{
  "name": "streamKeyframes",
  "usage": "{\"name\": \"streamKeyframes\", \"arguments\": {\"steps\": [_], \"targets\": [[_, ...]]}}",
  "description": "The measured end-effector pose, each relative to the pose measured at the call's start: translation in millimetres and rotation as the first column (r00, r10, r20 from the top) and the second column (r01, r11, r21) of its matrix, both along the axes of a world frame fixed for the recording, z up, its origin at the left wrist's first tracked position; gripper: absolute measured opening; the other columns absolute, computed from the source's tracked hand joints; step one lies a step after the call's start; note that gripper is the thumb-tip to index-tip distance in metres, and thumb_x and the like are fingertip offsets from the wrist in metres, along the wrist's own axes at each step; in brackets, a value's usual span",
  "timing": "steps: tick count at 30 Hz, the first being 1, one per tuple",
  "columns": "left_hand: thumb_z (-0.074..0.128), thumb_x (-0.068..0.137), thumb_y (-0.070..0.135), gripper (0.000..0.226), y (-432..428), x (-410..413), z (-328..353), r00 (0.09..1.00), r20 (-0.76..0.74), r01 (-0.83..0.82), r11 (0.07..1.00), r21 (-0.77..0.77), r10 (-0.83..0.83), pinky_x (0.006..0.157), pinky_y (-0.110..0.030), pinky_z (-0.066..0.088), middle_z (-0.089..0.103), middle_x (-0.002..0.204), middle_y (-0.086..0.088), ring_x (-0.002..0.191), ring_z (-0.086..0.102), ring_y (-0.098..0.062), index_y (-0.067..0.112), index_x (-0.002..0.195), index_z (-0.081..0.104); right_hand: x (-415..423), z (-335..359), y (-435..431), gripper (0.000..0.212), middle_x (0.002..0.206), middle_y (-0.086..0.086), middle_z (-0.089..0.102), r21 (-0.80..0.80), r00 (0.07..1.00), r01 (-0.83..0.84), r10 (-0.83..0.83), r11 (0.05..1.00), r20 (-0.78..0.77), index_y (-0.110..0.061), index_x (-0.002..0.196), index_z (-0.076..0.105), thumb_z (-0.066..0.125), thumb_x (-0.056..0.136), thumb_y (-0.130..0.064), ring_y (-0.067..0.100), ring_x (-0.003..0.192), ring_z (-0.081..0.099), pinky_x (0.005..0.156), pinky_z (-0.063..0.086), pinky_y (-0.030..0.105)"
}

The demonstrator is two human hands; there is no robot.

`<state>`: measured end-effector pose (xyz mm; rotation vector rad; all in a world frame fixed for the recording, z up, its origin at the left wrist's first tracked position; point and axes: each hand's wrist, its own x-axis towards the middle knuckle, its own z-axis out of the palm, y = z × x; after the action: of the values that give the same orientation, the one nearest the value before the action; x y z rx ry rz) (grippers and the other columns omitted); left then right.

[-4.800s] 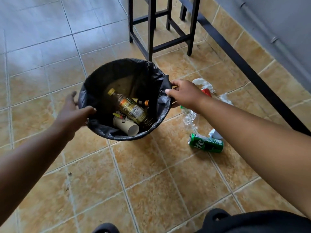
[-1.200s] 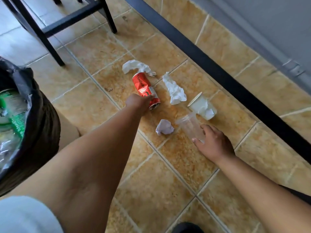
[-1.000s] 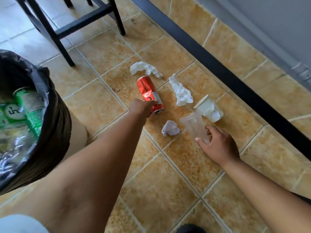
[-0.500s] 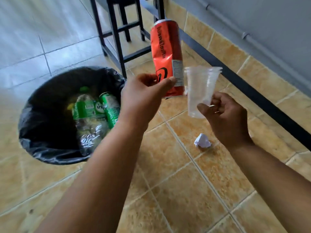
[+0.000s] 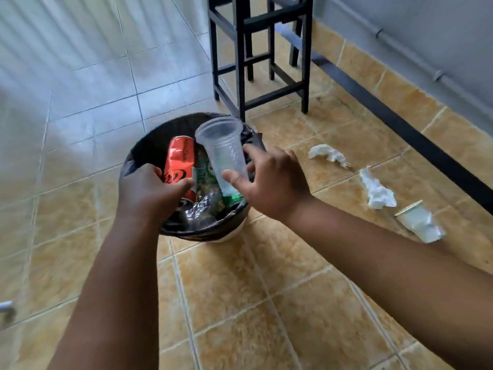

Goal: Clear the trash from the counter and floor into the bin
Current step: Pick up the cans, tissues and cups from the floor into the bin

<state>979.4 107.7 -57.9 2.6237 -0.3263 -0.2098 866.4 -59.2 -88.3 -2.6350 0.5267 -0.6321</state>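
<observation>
The bin (image 5: 202, 231), lined with a black bag, stands on the tan floor tiles straight ahead. My left hand (image 5: 149, 190) is over its near rim, closed around the lower end of a red drink can (image 5: 179, 158) that tilts into the bin. My right hand (image 5: 274, 185) is over the bin's right side, with thumb and fingers around a clear plastic cup (image 5: 222, 145), mouth up and leaning left. Green cans and crushed plastic (image 5: 205, 169) lie inside the bin.
On the floor to the right lie two crumpled white tissues (image 5: 326, 154) (image 5: 377, 193) and a crushed white paper cup (image 5: 420, 222). A black stool (image 5: 241, 62) stands behind the bin. A black floor rail (image 5: 400, 124) runs along the grey wall.
Both hands picked the red can and the clear cup off the floor, raised them, and have now brought them down over the bin. The view has turned toward the bin.
</observation>
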Motion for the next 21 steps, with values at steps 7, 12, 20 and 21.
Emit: {"name": "streamKeyframes", "arguments": {"steps": [7,12,20,21], "targets": [[0.061,0.076,0.064,0.061,-26.5,0.5,-11.6,0.96,0.277,0.006,0.989,-0.146,0.035,0.086,-0.051,0.056,0.071,0.105,-0.018,0.097,0.067,-0.037,0.015,0.113,0.064,-37.8,-19.5,-35.2,0.042,0.087,-0.003,0.074,0.06,0.977,0.051,-0.062,0.997,0.203,-0.016,0.106,0.071,0.06,0.083,-0.049,0.022,0.083,0.062,0.075,0.047,0.035],[0.062,0.088,0.041,0.032,-106.5,-47.1,1.7,0.862,0.469,0.366,0.876,-0.315,-0.191,0.085,-0.022,0.052,0.071,0.095,-0.005,0.084,0.066,-0.021,0.014,0.103,0.069,-82.1,-74.9,-119.8,0.023,0.078,0.0,0.071,0.183,0.947,0.308,-0.319,0.934,0.03,-0.012,0.091,0.071,0.065,0.083,-0.033,0.024,0.077,0.064,0.073,0.052,0.034],[0.065,0.088,0.029,0.025,-252.5,-113.4,-93.6,0.763,0.178,0.646,0.726,-0.236,-0.622,0.074,-0.035,0.057,0.069,0.1,-0.006,0.079,0.064,-0.018,0.014,0.108,0.069,-123.7,-145.4,-227.3,0.036,0.12,0.017,0.062,-0.056,0.754,0.464,-0.428,0.884,-0.499,-0.01,0.117,0.063,0.058,0.086,-0.028,0.038,0.11,0.054,0.094,0.044,0.041],[0.064,0.088,0.03,0.029,-269.6,-112.1,-108.9,0.755,0.111,0.655,0.735,-0.173,-0.647,0.078,-0.038,0.057,0.068,0.106,-0.008,0.086,0.066,-0.024,0.014,0.113,0.067,-125.6,-151.7,-233.6,0.036,0.123,0.016,0.059,-0.082,0.73,0.453,-0.422,0.888,-0.537,-0.01,0.118,0.06,0.057,0.087,-0.026,0.038,0.113,0.052,0.096,0.042,0.041]]}}
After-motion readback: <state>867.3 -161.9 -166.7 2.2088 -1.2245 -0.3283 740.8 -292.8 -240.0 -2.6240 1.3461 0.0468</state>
